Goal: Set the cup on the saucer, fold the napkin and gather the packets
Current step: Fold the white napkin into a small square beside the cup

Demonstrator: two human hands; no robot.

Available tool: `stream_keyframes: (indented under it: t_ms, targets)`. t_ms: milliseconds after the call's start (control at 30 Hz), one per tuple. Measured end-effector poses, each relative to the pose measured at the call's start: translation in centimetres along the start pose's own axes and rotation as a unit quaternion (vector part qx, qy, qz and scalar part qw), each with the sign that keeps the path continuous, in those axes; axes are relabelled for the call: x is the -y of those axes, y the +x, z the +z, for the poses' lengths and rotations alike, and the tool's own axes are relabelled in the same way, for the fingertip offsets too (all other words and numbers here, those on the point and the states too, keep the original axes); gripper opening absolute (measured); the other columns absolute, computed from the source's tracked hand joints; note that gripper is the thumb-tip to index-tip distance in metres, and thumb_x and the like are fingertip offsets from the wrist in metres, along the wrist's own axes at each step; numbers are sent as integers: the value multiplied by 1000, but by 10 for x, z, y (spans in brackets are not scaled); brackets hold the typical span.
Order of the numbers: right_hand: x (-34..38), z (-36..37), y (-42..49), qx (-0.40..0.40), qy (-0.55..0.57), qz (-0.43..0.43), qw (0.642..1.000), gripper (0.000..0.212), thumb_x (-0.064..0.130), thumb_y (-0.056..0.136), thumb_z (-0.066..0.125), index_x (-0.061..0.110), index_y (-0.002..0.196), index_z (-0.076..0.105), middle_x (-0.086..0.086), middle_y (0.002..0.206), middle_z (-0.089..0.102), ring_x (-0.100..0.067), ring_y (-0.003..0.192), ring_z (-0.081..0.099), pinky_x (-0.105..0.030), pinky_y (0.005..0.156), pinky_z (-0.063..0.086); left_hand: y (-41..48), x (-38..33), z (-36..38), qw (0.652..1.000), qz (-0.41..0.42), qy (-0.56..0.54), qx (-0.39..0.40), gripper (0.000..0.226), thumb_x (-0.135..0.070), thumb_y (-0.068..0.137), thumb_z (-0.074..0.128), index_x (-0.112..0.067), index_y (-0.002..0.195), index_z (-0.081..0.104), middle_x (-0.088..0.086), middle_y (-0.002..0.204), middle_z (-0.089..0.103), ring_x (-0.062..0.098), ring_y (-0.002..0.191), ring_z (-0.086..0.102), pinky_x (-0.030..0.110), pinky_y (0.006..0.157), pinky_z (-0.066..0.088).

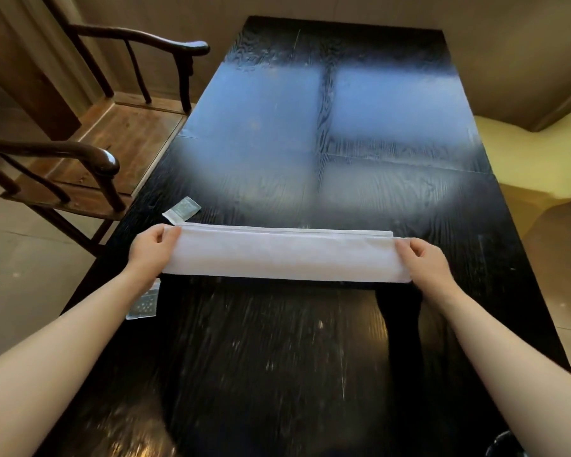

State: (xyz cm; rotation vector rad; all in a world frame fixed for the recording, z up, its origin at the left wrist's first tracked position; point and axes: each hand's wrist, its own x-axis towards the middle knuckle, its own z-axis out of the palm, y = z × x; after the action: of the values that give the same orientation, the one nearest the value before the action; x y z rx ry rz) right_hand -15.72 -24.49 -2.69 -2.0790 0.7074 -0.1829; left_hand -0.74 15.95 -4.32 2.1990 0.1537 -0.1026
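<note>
White napkin, one, held by two hands; two packets.

A long black wooden table with an open grain is carrying everything, and its glossy top is reflecting pale blue light across the far half. A white cloth napkin, folded into a long narrow band, is lying crosswise on it, nearer the left edge than the right. A small pale rectangular packet is lying near the left edge, just beyond the band's left end. A second clear speckled packet is sitting by the same edge on the near side, partly hidden.
</note>
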Motion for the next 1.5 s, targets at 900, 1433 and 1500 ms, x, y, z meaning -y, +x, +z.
stream_keyframes:
  t_ms: [900, 1433, 1500]
  targets:
    - [-13, 67, 27, -201, -441, -59, 873, 11, -1, 85, 56, -4, 81, 46, -25, 64, 55, -38, 47, 58, -26, 44, 27, 32, -5, 51, 925, 70, 363, -83, 39, -33, 96, 40, 4, 109, 45, 31, 108, 55, 51, 85, 60, 50, 66, 45]
    - [47, 181, -12, 105, -393, -272, 872, 58, 46, 94, 15, 23, 147, 22, 3, 156, 21, -21, 146, 13, -42, 114, -6, -14, -10, 107, 886, 234, 379, 133, 71, -52, 81, -7, -31, 147, 1, -12, 158, -4, 9, 145, -6, 48, 115, -10]
    - [40, 165, -7, 113, -402, -248, 874, 61, 51, 91, 12, 30, 148, 16, 7, 158, 13, -21, 146, 5, -42, 113, -10, -10, -5, 97, 886, 217, 386, 136, 73, -58, 79, -4, -32, 147, -1, -16, 155, -10, 7, 145, -9, 52, 113, -13]
